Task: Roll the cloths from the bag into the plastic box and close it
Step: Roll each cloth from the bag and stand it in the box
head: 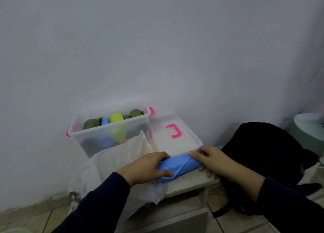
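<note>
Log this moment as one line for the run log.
step: rolling | both hands grip blue cloth | left hand | right hand | box open | lid beside it

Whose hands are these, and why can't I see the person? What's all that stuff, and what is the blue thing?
The camera sits on the person's head and looks down, so you only see their arms and hands. There is just this one picture.

The left hand and the right hand both hold a blue cloth and are rolling it up on a small pale table.

Behind it stands a clear plastic box with pink clips. Rolled cloths, green, blue and yellow, already lie inside. Its lid, with a pink handle, lies beside it, so the box is open.

A thin plastic bag sits in front of the box. A black backpack is on the right.
</note>
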